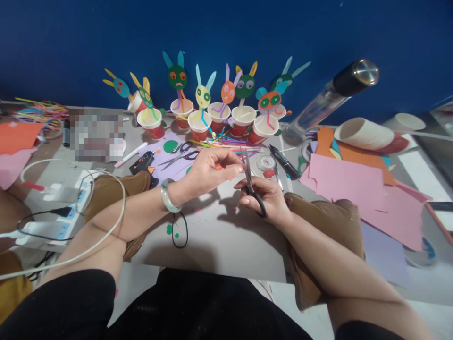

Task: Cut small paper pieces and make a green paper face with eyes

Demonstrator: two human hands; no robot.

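My right hand [267,198] is wrapped round the handles of a pair of black-handled scissors [261,206], whose blades point up and away from me, slightly apart. Close to the blades, the fingertips of my left hand [215,171] are pinched together; whatever they hold is too small to make out. A jade-coloured bangle [170,196] circles my left wrist. Beyond my hands, a second pair of scissors [182,153] lies on a lilac sheet [164,163] with a green paper disc [171,146].
Red-and-white paper cups [200,126] with paper rabbit-eared figures line the blue wall. A bottle [318,106] leans at right, near pink paper [347,182]. Brown cushions [327,226] flank my forearms. A power strip [72,208] and cables lie left.
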